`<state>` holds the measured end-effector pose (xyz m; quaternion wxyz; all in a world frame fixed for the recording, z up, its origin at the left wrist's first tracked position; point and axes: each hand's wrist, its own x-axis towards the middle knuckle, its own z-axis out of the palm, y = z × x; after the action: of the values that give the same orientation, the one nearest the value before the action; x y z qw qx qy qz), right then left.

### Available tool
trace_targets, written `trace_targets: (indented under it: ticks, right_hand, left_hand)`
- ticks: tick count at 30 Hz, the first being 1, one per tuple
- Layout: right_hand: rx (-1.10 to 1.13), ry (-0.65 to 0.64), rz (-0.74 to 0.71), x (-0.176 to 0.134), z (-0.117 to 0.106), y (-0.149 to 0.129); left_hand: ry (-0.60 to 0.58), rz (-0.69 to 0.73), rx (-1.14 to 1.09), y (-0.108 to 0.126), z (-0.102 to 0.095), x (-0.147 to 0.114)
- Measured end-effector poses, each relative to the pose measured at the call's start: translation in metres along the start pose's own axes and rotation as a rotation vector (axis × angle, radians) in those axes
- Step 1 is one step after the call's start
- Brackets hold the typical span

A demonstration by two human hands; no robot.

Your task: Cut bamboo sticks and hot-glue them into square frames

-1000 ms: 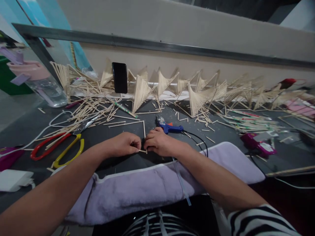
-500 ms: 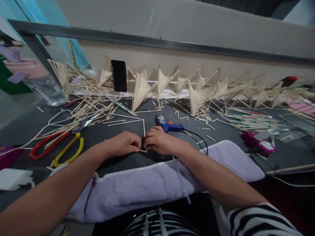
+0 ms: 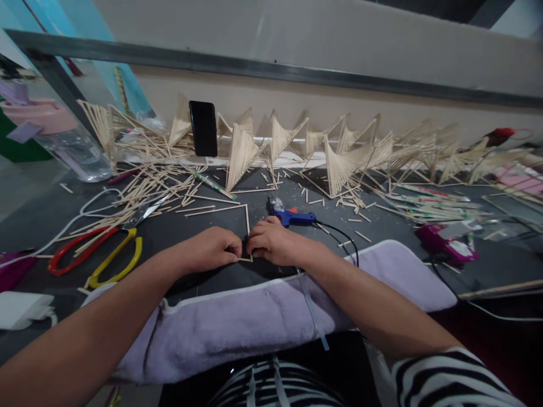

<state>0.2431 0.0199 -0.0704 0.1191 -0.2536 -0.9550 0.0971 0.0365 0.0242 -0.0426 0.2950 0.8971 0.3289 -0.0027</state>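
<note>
The left hand point(image 3: 210, 250) and right hand point(image 3: 271, 243) meet fingertip to fingertip, both pinched shut on a thin stick frame point(image 3: 248, 226); a blue glue gun point(image 3: 292, 216) lies just beyond the right hand.

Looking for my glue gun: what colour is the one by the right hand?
Blue glue gun, clearest in the head view.

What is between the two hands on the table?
Between the left hand and right hand, the head view shows only a thin stick frame, its corner pinched.
</note>
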Motion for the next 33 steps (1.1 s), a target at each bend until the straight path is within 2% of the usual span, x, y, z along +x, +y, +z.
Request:
trace_targets:
  ticks: [33]
  right_hand:
    - [0.028,0.026,-0.002,-0.0001,0.0044,0.0034]
  left_hand:
    - [-0.011,0.016,0.113,0.0072,0.0036,-0.0017]
